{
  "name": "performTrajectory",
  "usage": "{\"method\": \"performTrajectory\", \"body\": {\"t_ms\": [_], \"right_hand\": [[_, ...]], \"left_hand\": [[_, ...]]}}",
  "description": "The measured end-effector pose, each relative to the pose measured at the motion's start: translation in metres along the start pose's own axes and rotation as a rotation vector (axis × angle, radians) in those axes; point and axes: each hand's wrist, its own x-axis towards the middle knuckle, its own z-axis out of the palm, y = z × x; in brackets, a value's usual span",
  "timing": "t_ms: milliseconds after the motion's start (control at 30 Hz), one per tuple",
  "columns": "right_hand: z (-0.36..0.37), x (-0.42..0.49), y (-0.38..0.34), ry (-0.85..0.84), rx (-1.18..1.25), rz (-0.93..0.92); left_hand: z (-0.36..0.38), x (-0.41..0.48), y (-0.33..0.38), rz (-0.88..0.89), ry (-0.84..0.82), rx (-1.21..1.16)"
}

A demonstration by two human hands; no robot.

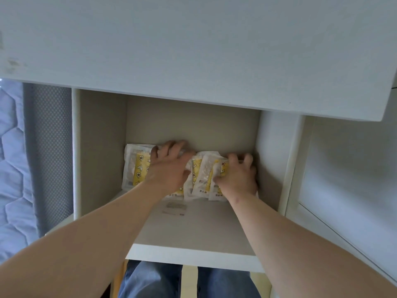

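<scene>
A: You're reaching deep into the white cubby point(103, 136), centre of the frame; where are the packets point(200, 175) sitting?
B: White-and-yellow, standing in a row against the back wall, mid-frame, on the shelf board point(193, 229); your left hand point(169, 168) has its fingers hooked over the tops, left of centre
A: And your right hand point(236, 179)?
B: Just right of centre; fingers curled over the end packets' tops, thumb pressing their front; the row's left end shows beside your left wrist; quilted mattress point(12, 158) along the left edge
</scene>
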Motion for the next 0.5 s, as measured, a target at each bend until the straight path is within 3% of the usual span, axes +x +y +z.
{"method": "performTrajectory", "body": {"t_ms": [200, 333, 500], "right_hand": [[0.008, -0.004, 0.0, 0.023, 0.121, -0.062], [0.009, -0.007, 0.009, 0.092, 0.251, -0.111], [0.012, -0.008, 0.007, 0.098, 0.363, 0.053]], "left_hand": [[0.008, 0.003, 0.012, 0.007, -0.056, 0.041], [0.01, 0.001, 0.014, -0.015, 0.009, 0.023], [0.013, 0.003, 0.019, 0.057, -0.006, 0.044]]}}
